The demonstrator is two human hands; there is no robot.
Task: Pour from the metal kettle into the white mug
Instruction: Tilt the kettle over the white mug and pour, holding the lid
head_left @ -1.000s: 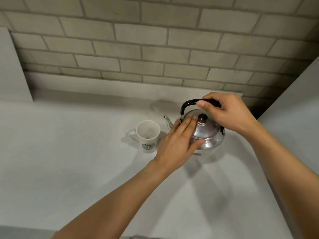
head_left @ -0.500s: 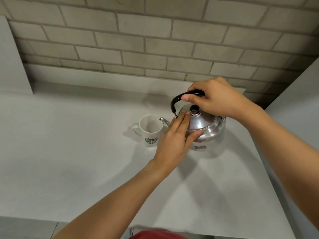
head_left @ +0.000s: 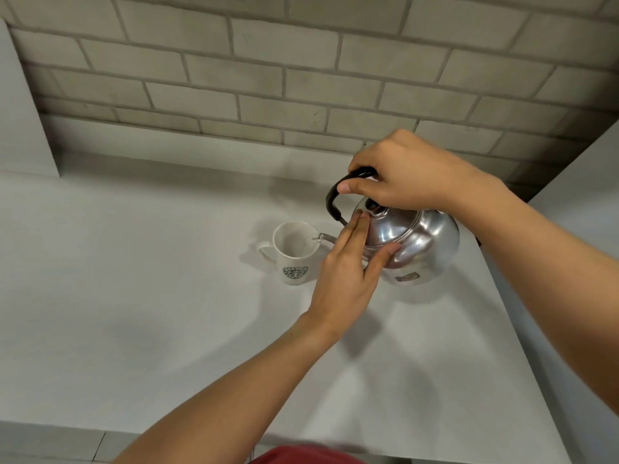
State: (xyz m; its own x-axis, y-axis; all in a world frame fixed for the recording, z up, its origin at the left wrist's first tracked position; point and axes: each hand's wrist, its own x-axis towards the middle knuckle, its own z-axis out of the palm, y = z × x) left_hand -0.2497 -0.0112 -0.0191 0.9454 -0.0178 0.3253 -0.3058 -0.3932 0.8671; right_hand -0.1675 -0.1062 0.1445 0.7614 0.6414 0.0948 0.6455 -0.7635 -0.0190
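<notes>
A shiny metal kettle point(head_left: 422, 246) is lifted off the counter and tilted to the left. Its thin spout reaches over the rim of the white mug point(head_left: 294, 254). The mug stands upright on the counter, its handle to the left and a green logo facing me. My right hand point(head_left: 402, 175) grips the kettle's black arched handle from above. My left hand point(head_left: 348, 266) lies flat against the kettle's lid and left side, fingers together, thumb under the lid's edge. I cannot make out a stream of liquid at the spout.
The light grey counter point(head_left: 150, 296) runs to a brick wall point(head_left: 301, 78) at the back. A white panel point(head_left: 20, 112) stands at the far left and another white surface point(head_left: 586, 195) borders the right. The counter's front edge lies near me.
The kettle has risen from the counter and tipped left, bringing its spout over the mug. My right hand lifted with the handle; my left hand stayed on the lid.
</notes>
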